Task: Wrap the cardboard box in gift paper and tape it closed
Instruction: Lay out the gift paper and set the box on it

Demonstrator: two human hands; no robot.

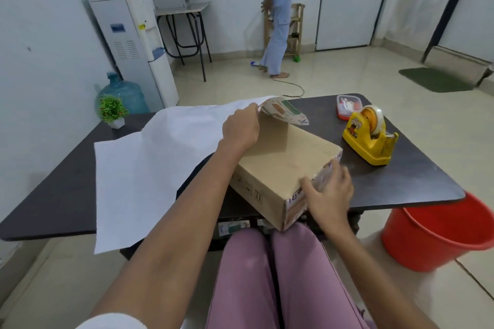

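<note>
Both of my hands are on the job: my left hand (240,128) pinches the far edge of the gift paper (149,157), lifting it so the printed side curls over the cardboard box (278,165), which sits on the near edge of the dark table (401,179) with one corner hanging over my lap. My right hand (330,195) lies with fingers spread flat against the box's taped right end, gripping nothing, which I judge steadies it while the sheet is drawn across. Near the table's right side, the yellow tape dispenser (370,136) waits within reach for sealing, I judge.
</note>
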